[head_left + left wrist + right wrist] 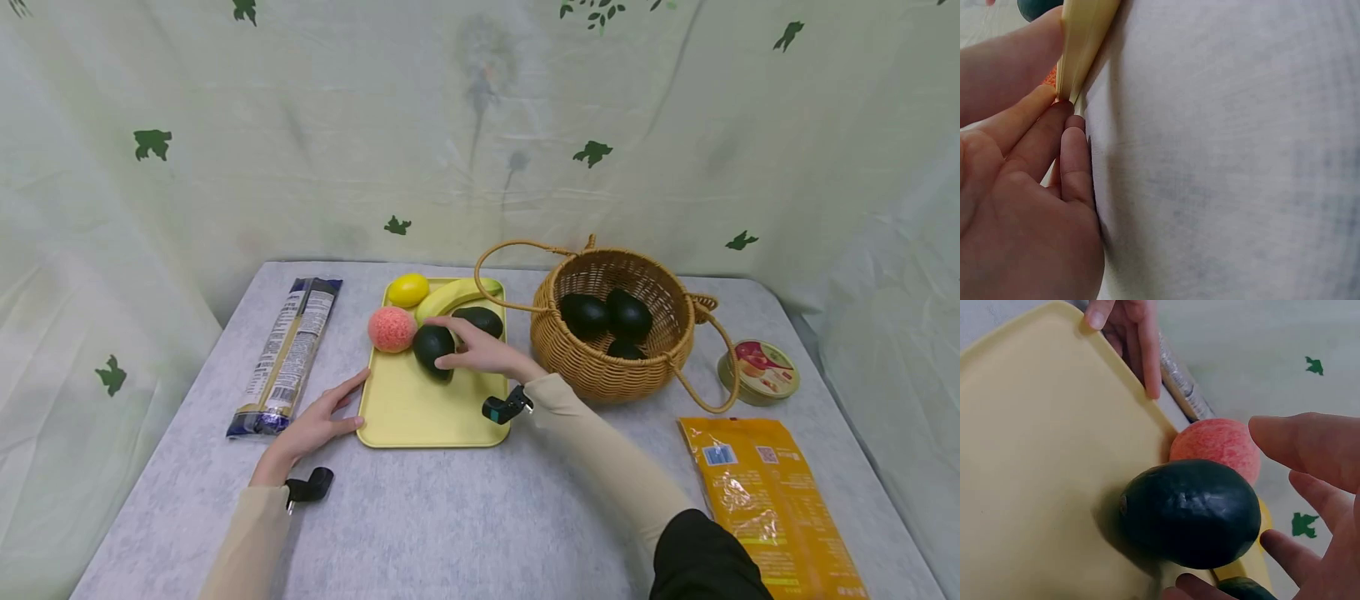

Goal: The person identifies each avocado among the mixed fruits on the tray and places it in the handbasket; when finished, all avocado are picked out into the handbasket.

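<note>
My right hand (476,346) reaches over the yellow tray (427,421), its fingers spread around a dark green avocado (433,350). In the right wrist view, gaps show between several fingertips and this avocado (1191,512), which lies over the tray beside a round pinkish-red fruit (1216,447). At the tray's left edge, my left hand (318,425) touches the rim with extended fingers, the thumb tip over the rim. Behind the right hand lie a second avocado (480,320), a banana (450,297) and a lemon (408,290) on the tray.
Right of the tray stands a wicker basket (611,379) holding dark avocados (628,315); one handle overhangs the tray. A round tin (767,375) and an orange packet (776,508) lie farther right. A long blue-ended packet (288,358) lies on the left.
</note>
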`<state>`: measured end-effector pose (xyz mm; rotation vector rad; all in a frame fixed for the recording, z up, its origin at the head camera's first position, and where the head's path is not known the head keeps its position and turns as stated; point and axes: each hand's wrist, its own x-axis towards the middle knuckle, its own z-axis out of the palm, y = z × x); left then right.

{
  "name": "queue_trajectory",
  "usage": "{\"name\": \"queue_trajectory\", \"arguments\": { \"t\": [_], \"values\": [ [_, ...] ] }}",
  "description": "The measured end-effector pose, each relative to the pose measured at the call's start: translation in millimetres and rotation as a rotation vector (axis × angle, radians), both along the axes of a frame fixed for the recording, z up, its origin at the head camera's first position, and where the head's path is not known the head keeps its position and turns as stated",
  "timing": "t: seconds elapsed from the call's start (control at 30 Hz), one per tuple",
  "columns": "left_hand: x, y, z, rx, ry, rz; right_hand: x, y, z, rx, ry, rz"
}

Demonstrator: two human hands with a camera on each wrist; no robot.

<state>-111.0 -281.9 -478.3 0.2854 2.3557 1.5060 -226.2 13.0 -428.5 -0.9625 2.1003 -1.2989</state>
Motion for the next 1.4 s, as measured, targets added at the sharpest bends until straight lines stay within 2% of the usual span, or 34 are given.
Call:
{"name": "queue_trajectory", "arguments": {
  "t": [0.17,0.47,0.57,0.73,0.87,1.0,1.23,1.4],
  "values": [
    [0.1,0,-0.5,0.003,0.000,0.000,-1.2,-9,-2.1,0.052,0.040,-0.013],
    [-0.9,0,-1.3,0.004,0.001,0.003,0.1,-23,-10.0,0.177,0.136,-0.105],
    [-1.0,0,-0.8,0.008,0.003,0.000,3.6,-27,-11.6,0.189,0.170,-0.141],
    [-0.6,0,-0.2,0.020,-0.001,0.002,9.0,-26,-11.0,0.168,0.169,-0.189],
    [-0.4,0,-0.4,0.024,-0.001,-0.003,11.7,-18,-7.9,0.107,0.116,-0.211],
    [-0.7,0,-0.6,0.025,-0.003,-0.002,14.6,-3,4.7,0.022,0.008,-0.232],
    [-0.6,0,-0.1,0.033,-0.014,-0.001,17.3,38,38.4,-0.127,-0.184,-0.204],
    [-0.3,0,0.6,0.021,-0.013,0.002,22.6,73,65.1,-0.186,-0.210,-0.191]
  ]
}}
